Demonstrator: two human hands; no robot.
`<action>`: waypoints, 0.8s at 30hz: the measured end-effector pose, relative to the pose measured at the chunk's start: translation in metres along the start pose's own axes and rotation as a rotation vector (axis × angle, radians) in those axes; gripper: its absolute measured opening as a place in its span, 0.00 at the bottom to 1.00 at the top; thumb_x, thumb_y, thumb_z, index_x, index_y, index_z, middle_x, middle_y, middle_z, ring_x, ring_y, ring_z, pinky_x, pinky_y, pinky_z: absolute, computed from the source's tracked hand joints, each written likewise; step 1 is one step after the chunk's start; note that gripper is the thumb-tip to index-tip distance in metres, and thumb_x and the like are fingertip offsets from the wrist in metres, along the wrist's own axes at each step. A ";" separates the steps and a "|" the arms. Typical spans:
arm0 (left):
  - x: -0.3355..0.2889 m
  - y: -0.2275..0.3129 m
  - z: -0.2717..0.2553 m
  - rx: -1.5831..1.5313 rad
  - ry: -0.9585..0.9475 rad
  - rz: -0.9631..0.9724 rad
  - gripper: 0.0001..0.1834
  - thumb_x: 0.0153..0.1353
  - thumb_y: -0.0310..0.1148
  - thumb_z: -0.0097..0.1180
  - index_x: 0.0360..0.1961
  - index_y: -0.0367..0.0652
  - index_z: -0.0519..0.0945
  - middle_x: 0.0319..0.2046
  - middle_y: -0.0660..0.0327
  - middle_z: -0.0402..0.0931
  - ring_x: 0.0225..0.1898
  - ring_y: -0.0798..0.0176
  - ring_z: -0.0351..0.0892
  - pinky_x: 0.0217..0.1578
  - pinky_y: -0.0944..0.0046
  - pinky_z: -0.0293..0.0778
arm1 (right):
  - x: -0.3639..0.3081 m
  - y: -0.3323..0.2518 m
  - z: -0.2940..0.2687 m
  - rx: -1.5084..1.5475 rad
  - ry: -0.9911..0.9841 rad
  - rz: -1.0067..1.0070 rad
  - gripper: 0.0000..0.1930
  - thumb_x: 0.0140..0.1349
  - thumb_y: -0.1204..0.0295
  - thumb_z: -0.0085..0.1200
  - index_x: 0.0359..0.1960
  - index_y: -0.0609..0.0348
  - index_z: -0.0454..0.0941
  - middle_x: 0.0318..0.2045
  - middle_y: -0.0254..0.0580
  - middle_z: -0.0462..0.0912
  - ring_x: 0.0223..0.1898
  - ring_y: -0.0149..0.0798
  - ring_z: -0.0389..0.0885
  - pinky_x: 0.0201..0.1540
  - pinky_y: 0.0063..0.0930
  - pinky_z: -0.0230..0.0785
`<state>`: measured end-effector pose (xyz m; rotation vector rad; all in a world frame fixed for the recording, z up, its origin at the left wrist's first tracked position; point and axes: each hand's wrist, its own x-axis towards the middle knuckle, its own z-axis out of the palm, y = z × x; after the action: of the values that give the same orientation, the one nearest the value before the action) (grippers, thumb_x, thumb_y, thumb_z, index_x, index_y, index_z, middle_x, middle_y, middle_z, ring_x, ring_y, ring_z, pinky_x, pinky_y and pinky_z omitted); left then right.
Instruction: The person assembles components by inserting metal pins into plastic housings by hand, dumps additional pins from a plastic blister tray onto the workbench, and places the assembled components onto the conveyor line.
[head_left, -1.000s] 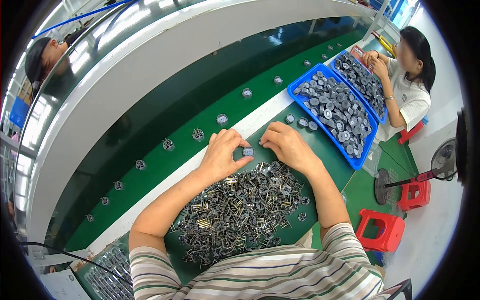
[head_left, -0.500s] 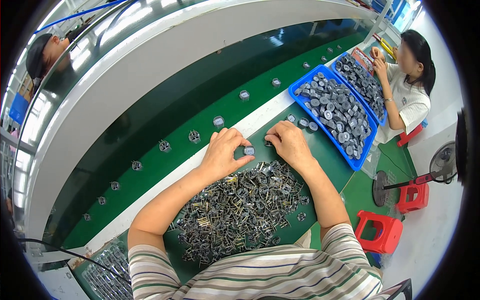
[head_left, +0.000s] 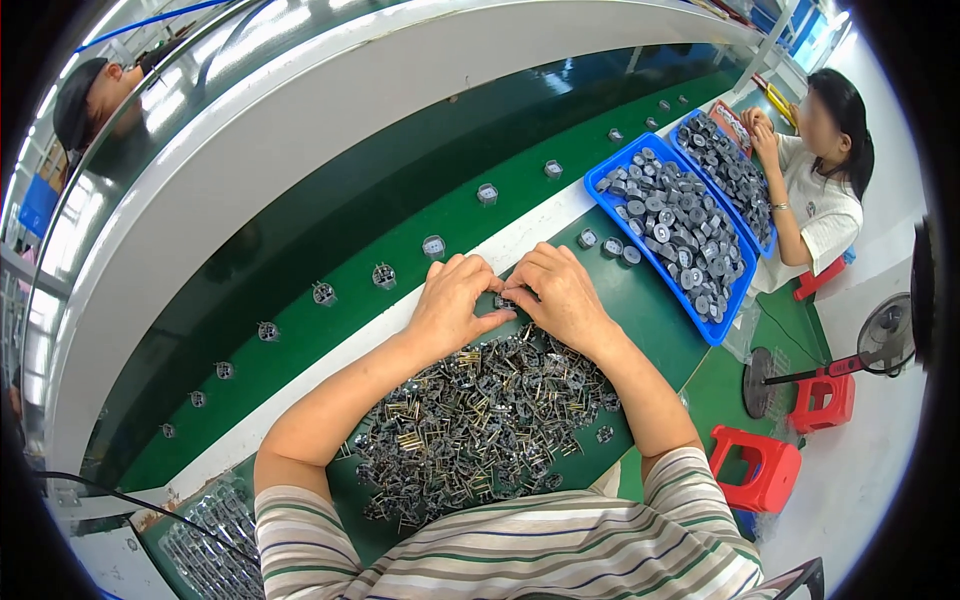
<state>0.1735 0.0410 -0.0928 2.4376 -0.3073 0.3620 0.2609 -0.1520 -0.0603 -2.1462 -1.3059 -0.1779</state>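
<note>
My left hand [head_left: 453, 308] is pinched on a small dark-and-grey part [head_left: 504, 301], just above a heap of pin pieces. My right hand [head_left: 560, 298] meets it there, thumb and fingertips closed at the same part. The fingers cover most of it, so I cannot tell whether one or two pieces are between them. Below my hands spreads the heap of small dark pieces with brass-coloured pins [head_left: 480, 430]. Three round grey caps [head_left: 611, 247] stand on the green tabletop beyond my right hand.
A blue tray [head_left: 722, 335] full of grey caps stands at the right, another blue tray behind it. Parts sit spaced along the green belt [head_left: 300, 335] past a white ledge. A co-worker [head_left: 815, 190] sits at the far right, near red stools [head_left: 770, 465] and a fan [head_left: 885, 325].
My right hand has moved left to meet my left hand, bringing the small dark piece in its fingers to the grey part. Parts on the belt have shifted slightly left.
</note>
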 end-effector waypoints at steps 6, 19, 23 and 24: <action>-0.001 0.000 0.000 0.006 0.012 -0.001 0.20 0.52 0.42 0.79 0.42 0.47 0.85 0.40 0.63 0.76 0.48 0.56 0.75 0.48 0.54 0.64 | 0.000 0.003 0.001 0.018 -0.044 0.013 0.07 0.57 0.71 0.70 0.33 0.57 0.84 0.34 0.38 0.84 0.40 0.43 0.81 0.43 0.39 0.69; 0.017 -0.049 -0.090 0.323 0.201 -0.408 0.17 0.55 0.42 0.73 0.44 0.46 0.87 0.39 0.64 0.83 0.48 0.59 0.82 0.55 0.54 0.67 | -0.016 0.018 -0.046 0.326 -0.449 0.209 0.10 0.61 0.67 0.70 0.34 0.62 0.88 0.30 0.44 0.87 0.32 0.42 0.87 0.37 0.38 0.77; 0.014 -0.079 -0.099 0.421 0.009 -0.637 0.20 0.57 0.47 0.72 0.46 0.49 0.87 0.43 0.65 0.84 0.54 0.59 0.80 0.56 0.52 0.66 | -0.015 0.022 -0.043 0.377 -0.278 0.305 0.08 0.62 0.70 0.70 0.32 0.64 0.87 0.29 0.42 0.86 0.29 0.35 0.82 0.33 0.32 0.74; 0.011 -0.082 -0.100 0.418 0.004 -0.634 0.20 0.57 0.47 0.72 0.46 0.49 0.87 0.43 0.65 0.84 0.54 0.59 0.80 0.56 0.52 0.66 | -0.013 0.022 -0.043 0.328 -0.261 0.387 0.10 0.62 0.68 0.69 0.33 0.63 0.88 0.29 0.43 0.87 0.30 0.38 0.84 0.35 0.34 0.76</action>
<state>0.1913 0.1655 -0.0604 2.7658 0.5956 0.1546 0.2813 -0.1930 -0.0411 -2.1287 -0.9454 0.4562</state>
